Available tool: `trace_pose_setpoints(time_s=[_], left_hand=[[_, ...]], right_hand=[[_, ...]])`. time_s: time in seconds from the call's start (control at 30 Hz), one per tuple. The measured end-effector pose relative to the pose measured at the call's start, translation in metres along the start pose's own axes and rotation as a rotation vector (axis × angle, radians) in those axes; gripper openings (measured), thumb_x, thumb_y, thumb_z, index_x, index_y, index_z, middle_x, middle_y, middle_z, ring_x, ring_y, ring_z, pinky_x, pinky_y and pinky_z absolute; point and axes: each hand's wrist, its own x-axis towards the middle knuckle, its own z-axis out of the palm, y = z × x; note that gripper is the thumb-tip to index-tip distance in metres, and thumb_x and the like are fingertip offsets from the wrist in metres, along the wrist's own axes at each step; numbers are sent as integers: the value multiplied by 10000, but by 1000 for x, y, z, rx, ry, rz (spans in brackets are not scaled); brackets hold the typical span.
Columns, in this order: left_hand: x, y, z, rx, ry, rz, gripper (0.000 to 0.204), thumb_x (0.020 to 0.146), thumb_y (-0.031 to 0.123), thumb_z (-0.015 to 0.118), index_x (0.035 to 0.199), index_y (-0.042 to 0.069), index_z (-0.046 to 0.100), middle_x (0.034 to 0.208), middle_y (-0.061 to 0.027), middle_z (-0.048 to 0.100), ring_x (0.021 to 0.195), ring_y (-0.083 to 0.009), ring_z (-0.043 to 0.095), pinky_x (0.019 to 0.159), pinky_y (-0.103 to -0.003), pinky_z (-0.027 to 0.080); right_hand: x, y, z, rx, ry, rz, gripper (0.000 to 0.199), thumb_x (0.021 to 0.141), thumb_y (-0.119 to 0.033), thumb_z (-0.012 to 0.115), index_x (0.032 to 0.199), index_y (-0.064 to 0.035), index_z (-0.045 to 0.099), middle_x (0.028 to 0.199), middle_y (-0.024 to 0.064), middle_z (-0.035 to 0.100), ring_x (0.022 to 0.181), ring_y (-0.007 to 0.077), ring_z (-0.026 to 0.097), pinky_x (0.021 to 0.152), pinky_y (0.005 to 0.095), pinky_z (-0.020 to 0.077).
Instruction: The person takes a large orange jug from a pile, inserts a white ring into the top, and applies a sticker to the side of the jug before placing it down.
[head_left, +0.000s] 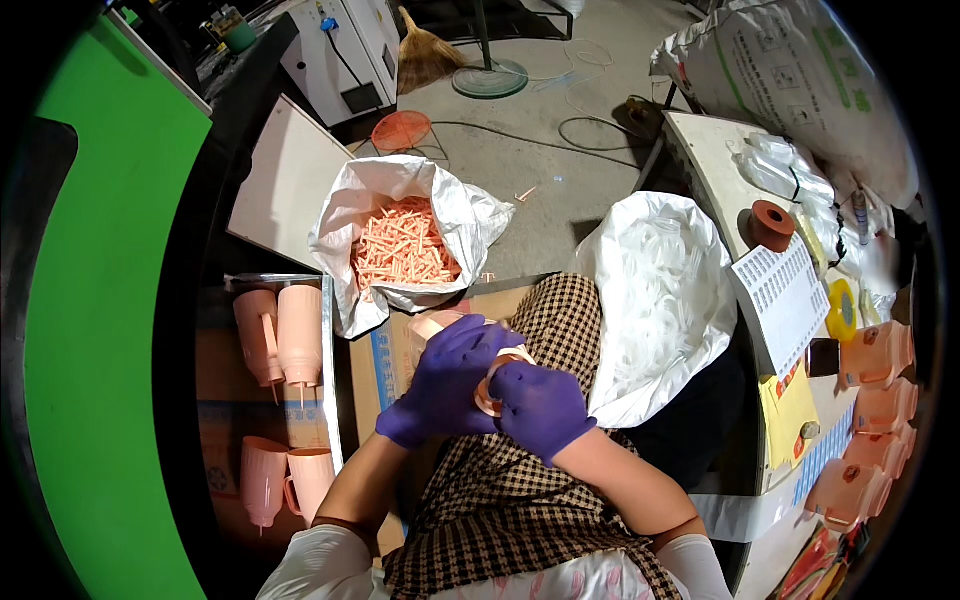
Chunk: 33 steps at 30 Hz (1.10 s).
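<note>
Purple gloves cover both my hands, which meet over my lap around a peach plastic container [430,327]. My left hand [447,380] wraps over its body, and one end shows beyond the fingers. Curled against its round rim is my right hand [545,405]. A pale ring-like edge [516,354] shows between the hands; whether it is a separate part I cannot tell. The fingers hide most of the container.
Ahead stands a white sack of small peach plastic sticks [405,245]. A second sack holds clear plastic parts [660,290] at my right. Peach jugs [300,335] lie in a box at left. The right table [700,150] carries a brown tape roll [771,226] and peach containers [875,355].
</note>
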Motion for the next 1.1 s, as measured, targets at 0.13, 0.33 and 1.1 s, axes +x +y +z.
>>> trace_pose_setpoints(time_s=[0.13, 0.33, 1.1], left_hand=[[-1, -4, 5, 27, 53, 121, 766, 597, 481, 874, 1184, 60, 616, 1211, -131, 657, 1128, -347, 619, 1010, -477, 452], [-5, -9, 16, 42, 61, 127, 719, 623, 463, 857, 1202, 112, 615, 1236, -105, 661, 1144, -347, 624, 1047, -485, 439], [-1, 94, 45, 1139, -604, 901, 449, 941, 359, 593, 1367, 229, 535, 1252, 16, 612, 1171, -143, 586, 1070, -460, 357]], right_hand=[[-2, -7, 9, -139, 81, 37, 77, 772, -99, 673, 847, -87, 660, 911, 93, 683, 693, 281, 679, 604, 370, 552], [-12, 6, 21, -125, -73, 118, 294, 828, -151, 678, 1120, -121, 660, 985, 91, 702, 737, 299, 690, 656, 387, 563], [-267, 67, -177, -239, 822, 609, 278, 826, -45, 748, 1100, -50, 706, 1107, 114, 700, 1057, 300, 659, 936, 420, 525]])
